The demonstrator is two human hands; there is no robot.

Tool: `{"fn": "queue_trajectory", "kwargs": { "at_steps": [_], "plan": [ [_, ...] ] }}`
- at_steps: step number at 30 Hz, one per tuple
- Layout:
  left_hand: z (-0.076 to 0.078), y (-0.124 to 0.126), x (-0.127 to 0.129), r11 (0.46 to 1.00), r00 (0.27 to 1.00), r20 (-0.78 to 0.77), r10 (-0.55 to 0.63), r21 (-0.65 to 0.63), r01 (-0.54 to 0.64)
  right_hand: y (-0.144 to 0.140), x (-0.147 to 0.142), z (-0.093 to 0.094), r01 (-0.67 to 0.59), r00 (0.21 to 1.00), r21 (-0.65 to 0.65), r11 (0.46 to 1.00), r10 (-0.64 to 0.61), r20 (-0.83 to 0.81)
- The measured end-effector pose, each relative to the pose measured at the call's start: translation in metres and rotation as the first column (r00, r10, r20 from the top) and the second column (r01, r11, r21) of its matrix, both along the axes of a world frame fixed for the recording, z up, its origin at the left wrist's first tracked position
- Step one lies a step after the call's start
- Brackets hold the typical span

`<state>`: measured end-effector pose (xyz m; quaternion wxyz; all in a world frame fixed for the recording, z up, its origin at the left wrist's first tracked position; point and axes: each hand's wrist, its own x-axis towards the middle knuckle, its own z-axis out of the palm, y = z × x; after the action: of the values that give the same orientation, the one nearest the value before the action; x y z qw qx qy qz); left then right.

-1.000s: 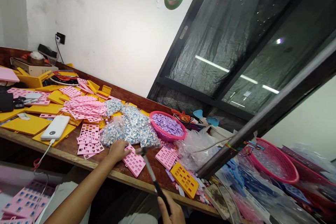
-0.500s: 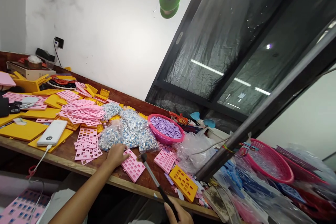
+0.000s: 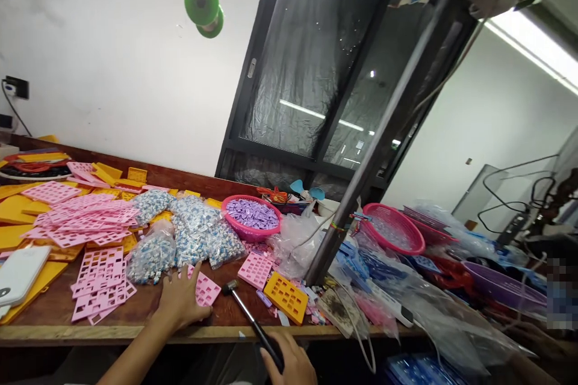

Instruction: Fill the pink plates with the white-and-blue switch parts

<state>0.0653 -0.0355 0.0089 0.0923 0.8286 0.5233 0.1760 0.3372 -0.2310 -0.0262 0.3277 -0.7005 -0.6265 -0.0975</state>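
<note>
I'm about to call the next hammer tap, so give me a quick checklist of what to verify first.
1. Right hand grip on hammer handle: ok, closed round it.
2. Hammer head clear of the pink tray: ok, just beside it.
3. Left hand steadying the pink tray: ok, flat on it.
4. Left fingers clear of the strike spot: not ok, close to the head.
5. Pieces seated in the tray: cannot tell.

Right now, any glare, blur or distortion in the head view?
Head view: wide-angle warp, the metal pole and window frame lean hard. Ceiling tube light blows out top right and reflects as streaks in the dark glass. A pixelated patch sits at the right edge. The left hand, right hand and hammer are sharp.
</note>
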Motion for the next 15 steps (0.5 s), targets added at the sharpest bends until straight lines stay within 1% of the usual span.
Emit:
{"fn": "queue_trajectory", "kwargs": {
  "at_steps": [2, 3, 4, 5, 6, 7, 8, 9, 10, 11, 12, 14, 15],
  "plan": [
    [0.007, -0.004, -0.004, 0.997, 0.997, 0.028, -0.070, 0.044, 0.069, 0.010, -0.017, 0.011, -0.062, 0.990, 0.027, 0.998, 0.065, -0.124],
    [0.010, -0.008, -0.005, 0.987, 0.989, 0.054, -0.140, 0.080, 0.136, 0.014, -0.026, 0.017, -0.084, 0.969, 0.042, 0.996, 0.092, -0.231],
    [0.014, -0.014, -0.004, 0.969, 0.971, 0.078, -0.225, 0.121, 0.215, 0.018, -0.035, 0.022, -0.129, 0.924, 0.038, 0.991, 0.134, -0.358],
    [0.017, -0.021, -0.003, 0.942, 0.946, 0.094, -0.311, 0.160, 0.294, 0.022, -0.043, 0.028, -0.208, 0.847, 0.020, 0.978, 0.190, -0.497],
    [0.020, -0.029, 0.000, 0.914, 0.919, 0.102, -0.381, 0.193, 0.357, 0.025, -0.051, 0.032, -0.304, 0.743, 0.008, 0.953, 0.242, -0.623],
    [0.023, -0.038, 0.004, 0.894, 0.901, 0.101, -0.421, 0.216, 0.394, 0.030, -0.057, 0.035, -0.397, 0.630, 0.015, 0.918, 0.285, -0.722],
    [0.024, -0.046, 0.007, 0.884, 0.893, 0.100, -0.438, 0.231, 0.407, 0.035, -0.062, 0.037, -0.464, 0.523, 0.039, 0.885, 0.310, -0.794],
    [0.026, -0.054, 0.010, 0.884, 0.894, 0.107, -0.434, 0.239, 0.401, 0.041, -0.063, 0.039, -0.507, 0.436, 0.065, 0.859, 0.321, -0.841],
    [0.026, -0.059, 0.011, 0.894, 0.901, 0.125, -0.415, 0.240, 0.379, 0.049, -0.062, 0.040, -0.520, 0.377, 0.087, 0.849, 0.320, -0.869],
    [0.026, -0.062, 0.009, 0.910, 0.911, 0.156, -0.382, 0.236, 0.341, 0.059, -0.057, 0.041, -0.505, 0.342, 0.100, 0.858, 0.304, -0.889],
    [0.025, -0.063, 0.005, 0.929, 0.922, 0.197, -0.334, 0.231, 0.288, 0.069, -0.048, 0.043, -0.488, 0.327, 0.092, 0.868, 0.279, -0.903],
    [0.021, -0.059, -0.013, 0.964, 0.933, 0.298, -0.203, 0.228, 0.137, 0.091, -0.020, 0.051, -0.339, 0.342, 0.084, 0.937, 0.206, -0.917],
    [0.018, -0.054, -0.026, 0.971, 0.927, 0.355, -0.125, 0.237, 0.040, 0.101, -0.003, 0.057, -0.270, 0.349, 0.102, 0.957, 0.196, -0.916]
  ]
}}
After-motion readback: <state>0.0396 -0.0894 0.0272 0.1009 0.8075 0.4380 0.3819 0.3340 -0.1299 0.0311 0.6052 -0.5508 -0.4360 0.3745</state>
